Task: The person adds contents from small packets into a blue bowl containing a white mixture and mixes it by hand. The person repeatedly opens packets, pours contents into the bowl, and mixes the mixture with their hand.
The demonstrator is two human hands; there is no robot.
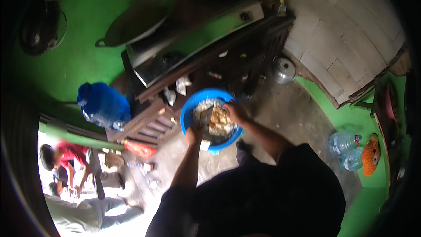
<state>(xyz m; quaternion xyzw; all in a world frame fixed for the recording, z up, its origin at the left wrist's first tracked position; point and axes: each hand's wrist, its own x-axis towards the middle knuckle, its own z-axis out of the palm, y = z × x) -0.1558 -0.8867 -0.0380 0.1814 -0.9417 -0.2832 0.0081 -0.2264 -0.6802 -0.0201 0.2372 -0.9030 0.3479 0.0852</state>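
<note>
A round blue plastic basin (185,113) is in front of me, with whitish, crumbly food (210,102) inside it. Over the basin's middle lies a rectangular, pan-like grey container (206,118). Golden-brown, lumpy food (222,121) is beside or in it; blur hides which. My right hand (234,112) grips the container's upper right side, fingers bent over the edge. At the basin's near left rim, my left hand (194,134) closes on the container's lower left end. Its fingertips are mostly hidden. What supports the basin from below is out of sight.
A stove (197,49) and a large wok (138,23) are at the top. Left stands a blue water jug (103,105) by a slatted wooden rack (158,120). A metal pot (284,70) and clear bottles (343,141) are right. People (70,158) crouch at lower left.
</note>
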